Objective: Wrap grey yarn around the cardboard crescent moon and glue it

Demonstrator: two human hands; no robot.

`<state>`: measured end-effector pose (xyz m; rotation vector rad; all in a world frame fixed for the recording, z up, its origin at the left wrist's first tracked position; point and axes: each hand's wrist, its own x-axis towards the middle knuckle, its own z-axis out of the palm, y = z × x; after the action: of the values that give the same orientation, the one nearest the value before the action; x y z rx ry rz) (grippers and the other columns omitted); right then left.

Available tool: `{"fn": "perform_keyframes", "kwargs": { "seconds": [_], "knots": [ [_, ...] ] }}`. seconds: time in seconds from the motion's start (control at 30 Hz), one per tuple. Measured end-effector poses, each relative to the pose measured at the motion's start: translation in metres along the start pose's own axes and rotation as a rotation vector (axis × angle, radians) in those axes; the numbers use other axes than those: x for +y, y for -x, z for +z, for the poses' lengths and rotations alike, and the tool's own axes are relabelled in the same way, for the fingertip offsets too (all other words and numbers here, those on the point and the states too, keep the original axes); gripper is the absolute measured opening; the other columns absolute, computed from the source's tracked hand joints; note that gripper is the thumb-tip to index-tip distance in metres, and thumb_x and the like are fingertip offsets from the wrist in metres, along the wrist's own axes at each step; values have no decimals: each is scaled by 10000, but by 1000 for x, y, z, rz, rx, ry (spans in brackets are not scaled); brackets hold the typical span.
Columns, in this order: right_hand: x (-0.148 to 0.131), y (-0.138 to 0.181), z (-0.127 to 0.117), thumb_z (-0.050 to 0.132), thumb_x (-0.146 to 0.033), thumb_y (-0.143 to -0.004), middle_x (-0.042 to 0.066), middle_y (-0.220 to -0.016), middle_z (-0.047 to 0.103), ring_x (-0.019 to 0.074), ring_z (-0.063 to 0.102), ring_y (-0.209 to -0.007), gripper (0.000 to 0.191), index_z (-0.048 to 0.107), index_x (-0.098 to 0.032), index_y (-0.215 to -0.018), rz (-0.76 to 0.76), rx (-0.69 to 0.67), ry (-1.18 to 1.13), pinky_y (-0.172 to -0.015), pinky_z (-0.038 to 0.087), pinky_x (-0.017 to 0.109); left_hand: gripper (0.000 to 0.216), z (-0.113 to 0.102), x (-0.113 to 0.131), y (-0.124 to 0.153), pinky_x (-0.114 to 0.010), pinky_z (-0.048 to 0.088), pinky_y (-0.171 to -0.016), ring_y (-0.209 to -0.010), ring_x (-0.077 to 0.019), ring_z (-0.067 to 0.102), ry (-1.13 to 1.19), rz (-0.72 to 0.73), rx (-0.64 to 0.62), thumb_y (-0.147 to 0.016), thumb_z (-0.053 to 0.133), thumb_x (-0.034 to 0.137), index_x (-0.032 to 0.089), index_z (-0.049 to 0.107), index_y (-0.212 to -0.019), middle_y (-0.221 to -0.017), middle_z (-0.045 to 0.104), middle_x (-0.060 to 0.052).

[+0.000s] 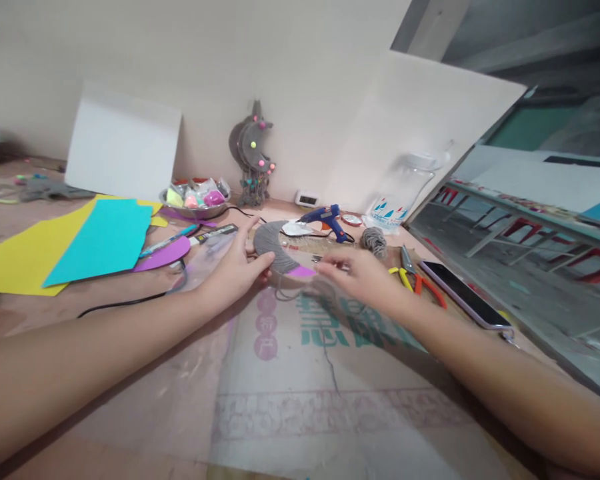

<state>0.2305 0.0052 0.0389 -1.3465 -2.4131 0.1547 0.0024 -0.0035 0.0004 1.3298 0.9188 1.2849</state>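
My left hand [245, 261] holds a crescent-shaped piece [271, 248] between thumb and fingers. Grey yarn is wound closely around most of it, and its lower right end shows bare purple [301, 271]. Just right of that end, my right hand [353, 272] is pinched around grey yarn; the strand is thin and partly blurred. A loose length of yarn [330, 363] trails over the printed plastic sheet below. Behind the crescent lie a blue glue gun [325, 219] and a white pad [297, 229]. The ball of grey yarn [373, 242] sits beyond my right hand.
Orange-handled pliers [431, 291], yellow-handled pliers [405, 270] and a phone [465, 293] lie to the right. Leftward are yellow [35, 243] and turquoise sheets [105, 240], a bowl of colourful bits [195, 212] and a black cord [125, 302]. A moon decoration [253, 150] stands against the wall.
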Motion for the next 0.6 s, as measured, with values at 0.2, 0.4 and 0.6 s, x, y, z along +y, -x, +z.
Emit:
{"fn": "perform_keyframes", "kwargs": {
  "seconds": [0.2,0.4,0.6],
  "knots": [
    [-31,20,21,552,-546,-838,103,-1102,634,252,570,-1020,426,651,-177,-1028,-252,-68,156,-881,436,383,179,-2,0,-1,-233,480,-577,-632,-115,565,-168,20,51,-821,563,293,189,547,-965,-738,554,12],
    [-20,21,27,538,-425,-882,108,-1122,550,234,559,-988,275,666,-228,-1023,-201,0,165,-835,464,386,134,-5,-1,-5,-246,468,-628,-690,-125,578,-262,76,34,-837,542,298,177,555,-891,-782,568,1],
    [-15,21,32,478,-216,-914,105,-1268,488,209,524,-1141,160,631,-201,-872,-267,42,-12,-924,452,381,123,-5,-2,-3,-257,474,-643,-716,-130,588,-279,74,20,-834,537,297,190,562,-889,-852,568,-5]
  ]
}}
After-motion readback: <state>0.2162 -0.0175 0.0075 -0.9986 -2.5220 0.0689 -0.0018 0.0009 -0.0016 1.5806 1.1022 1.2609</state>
